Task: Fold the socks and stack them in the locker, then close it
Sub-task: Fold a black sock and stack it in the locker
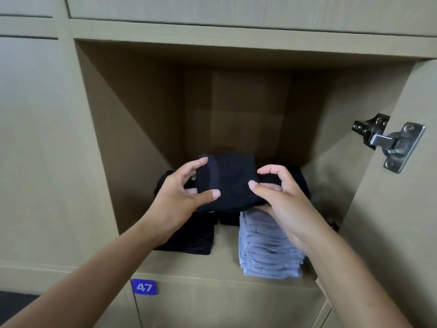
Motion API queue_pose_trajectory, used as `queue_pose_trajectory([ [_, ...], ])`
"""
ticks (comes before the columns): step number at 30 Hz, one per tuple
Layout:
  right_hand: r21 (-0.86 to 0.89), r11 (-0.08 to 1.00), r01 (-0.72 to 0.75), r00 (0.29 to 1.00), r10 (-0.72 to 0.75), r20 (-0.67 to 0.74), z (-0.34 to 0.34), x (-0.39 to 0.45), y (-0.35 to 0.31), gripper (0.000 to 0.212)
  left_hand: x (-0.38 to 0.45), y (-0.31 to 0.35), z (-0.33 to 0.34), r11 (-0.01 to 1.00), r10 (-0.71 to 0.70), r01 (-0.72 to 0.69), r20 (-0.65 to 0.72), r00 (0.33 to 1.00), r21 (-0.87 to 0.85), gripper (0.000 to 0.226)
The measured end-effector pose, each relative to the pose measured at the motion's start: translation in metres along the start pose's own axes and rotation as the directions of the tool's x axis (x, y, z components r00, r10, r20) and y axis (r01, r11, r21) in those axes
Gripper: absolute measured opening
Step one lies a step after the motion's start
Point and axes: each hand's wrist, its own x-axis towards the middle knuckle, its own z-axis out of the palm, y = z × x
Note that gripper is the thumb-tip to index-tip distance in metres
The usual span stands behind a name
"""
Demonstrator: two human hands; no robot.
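Note:
A folded dark navy sock [230, 183] is held in the air inside the open locker [132, 129]. My left hand [182, 197] grips its left edge, thumb in front and fingers behind. My right hand [281, 197] holds its right edge from below, thumb on the front and index finger curled above. Under the sock, a stack of black socks [194, 240] lies on the locker floor at the left. A tall stack of light grey folded socks [267, 249] stands at the right. More dark socks [300, 178] lie behind my right hand.
The locker door [406, 209] stands open at the right, hung on a metal hinge [390, 143]. A blue tag marked 47 [144, 287] sits on the closed locker below. Closed beige doors surround the opening. The upper part and back of the locker hold nothing.

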Motion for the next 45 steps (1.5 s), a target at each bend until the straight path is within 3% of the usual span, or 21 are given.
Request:
queue_pose_trajectory([
  [3,-0.038,0.999,0.010,0.999,-0.011,-0.037,-0.014,0.003,-0.001,0.008,0.027,-0.003,0.013,0.999,0.025,-0.026,0.025,0.999,0.042,0.071],
  [6,-0.076,0.997,0.023,0.992,-0.032,-0.124,-0.024,0.008,0.000,0.022,0.050,-0.007,0.028,0.999,0.025,-0.027,0.047,0.999,0.046,0.068],
  [10,0.067,0.998,0.018,0.975,-0.003,-0.222,-0.034,0.016,0.006,0.037,0.076,-0.012,0.051,0.995,0.024,-0.031,0.082,0.996,0.092,0.069],
  [13,0.157,0.986,0.059,0.951,-0.007,-0.310,-0.040,0.022,0.008,0.033,0.096,-0.019,0.066,0.992,0.023,-0.034,0.095,0.995,0.118,0.071],
  [16,0.140,0.989,0.053,0.931,0.002,-0.365,-0.044,0.027,0.014,0.031,0.116,-0.026,0.078,0.993,0.001,-0.014,0.118,0.993,0.116,0.071],
  [27,-0.025,0.990,-0.136,0.923,0.118,-0.366,-0.048,0.035,0.019,0.062,0.163,-0.050,0.100,0.967,-0.068,0.024,0.164,0.984,0.253,0.074],
  [33,-0.001,0.972,-0.236,0.903,0.218,-0.371,-0.051,0.046,0.026,0.067,0.172,-0.053,0.099,0.948,-0.193,0.095,0.312,0.930,0.303,0.079],
  [45,0.073,0.959,-0.274,0.880,0.280,-0.383,-0.052,0.067,0.040,0.070,0.195,-0.063,0.112,0.862,-0.226,0.058,0.280,0.933,0.504,0.087],
])
